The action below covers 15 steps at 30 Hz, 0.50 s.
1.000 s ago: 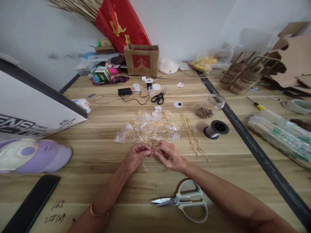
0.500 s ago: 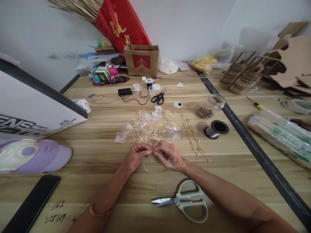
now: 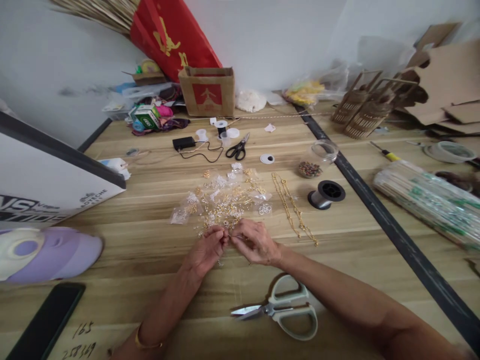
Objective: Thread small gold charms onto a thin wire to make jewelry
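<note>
My left hand point(image 3: 205, 250) and my right hand point(image 3: 253, 242) meet fingertip to fingertip on the wooden table point(image 3: 157, 235), both pinched on a tiny piece too small to name. Just beyond the fingers lies a heap of small gold and silver beads in clear bags point(image 3: 225, 200). A thin strand with small beads hangs below my left fingers. Two gold chains point(image 3: 292, 210) lie to the right of the heap. Grey-handled scissors point(image 3: 285, 310) rest under my right forearm.
A grey wire spool point(image 3: 325, 195), a jar of dark beads point(image 3: 315, 162), black scissors point(image 3: 236, 148) and a small black box with a cord point(image 3: 183, 143) sit further back. A white board point(image 3: 48, 185), a lilac cap point(image 3: 48, 252) and a black phone point(image 3: 45, 320) lie left. A black strip point(image 3: 390, 230) crosses the right side.
The view has shifted a little, so everything sits slightly lower and left. My hands have stayed pinched together at the near edge of the bead heap.
</note>
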Motion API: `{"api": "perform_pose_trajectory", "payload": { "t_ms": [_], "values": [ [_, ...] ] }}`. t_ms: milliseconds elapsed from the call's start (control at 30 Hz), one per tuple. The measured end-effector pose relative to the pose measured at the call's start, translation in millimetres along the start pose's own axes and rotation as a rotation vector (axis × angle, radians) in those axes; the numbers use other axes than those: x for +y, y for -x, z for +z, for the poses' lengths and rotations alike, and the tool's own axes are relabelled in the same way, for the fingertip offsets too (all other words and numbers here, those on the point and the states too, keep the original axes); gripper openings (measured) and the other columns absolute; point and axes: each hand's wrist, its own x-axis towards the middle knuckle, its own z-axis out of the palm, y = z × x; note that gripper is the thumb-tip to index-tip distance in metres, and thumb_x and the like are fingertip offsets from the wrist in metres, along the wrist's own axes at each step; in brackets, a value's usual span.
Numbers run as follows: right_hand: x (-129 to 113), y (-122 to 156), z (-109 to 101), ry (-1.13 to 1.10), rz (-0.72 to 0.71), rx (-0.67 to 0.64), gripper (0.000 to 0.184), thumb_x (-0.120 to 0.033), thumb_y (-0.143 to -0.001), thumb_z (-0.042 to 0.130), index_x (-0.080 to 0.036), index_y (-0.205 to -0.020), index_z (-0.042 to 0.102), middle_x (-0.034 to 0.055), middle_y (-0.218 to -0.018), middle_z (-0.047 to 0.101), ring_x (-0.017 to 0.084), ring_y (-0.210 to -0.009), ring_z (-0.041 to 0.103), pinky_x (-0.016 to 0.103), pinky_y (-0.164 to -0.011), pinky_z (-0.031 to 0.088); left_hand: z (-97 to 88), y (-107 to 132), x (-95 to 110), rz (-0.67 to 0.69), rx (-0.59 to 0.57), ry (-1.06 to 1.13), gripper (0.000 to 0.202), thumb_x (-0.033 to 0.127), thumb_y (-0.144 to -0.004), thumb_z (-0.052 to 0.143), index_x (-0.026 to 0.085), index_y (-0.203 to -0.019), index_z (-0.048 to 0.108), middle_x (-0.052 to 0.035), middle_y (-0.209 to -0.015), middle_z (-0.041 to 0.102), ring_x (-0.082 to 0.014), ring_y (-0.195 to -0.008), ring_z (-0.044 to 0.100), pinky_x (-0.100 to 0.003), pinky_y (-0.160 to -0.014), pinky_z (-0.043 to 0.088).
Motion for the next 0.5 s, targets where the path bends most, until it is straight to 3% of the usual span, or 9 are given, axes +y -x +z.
{"api": "perform_pose_trajectory", "payload": {
  "t_ms": [500],
  "values": [
    [-4.6, -1.0, -0.9, -0.112, 0.071, 0.029, 0.005, -0.016, -0.085, 0.049, -0.017, -0.082, 0.052, 0.0027, -0.069, 0.054, 0.014, -0.063, 0.050, 0.025, -0.058, 0.042, 0.2, -0.7, -5.7, -0.055, 0.044, 0.001, 0.017, 0.014, -0.056, 0.082, 0.015, -0.067, 0.068, 0.0009, -0.066, 0.068, -0.0081, -0.061, 0.063, -0.015, -0.060, 0.053]
  ]
}}
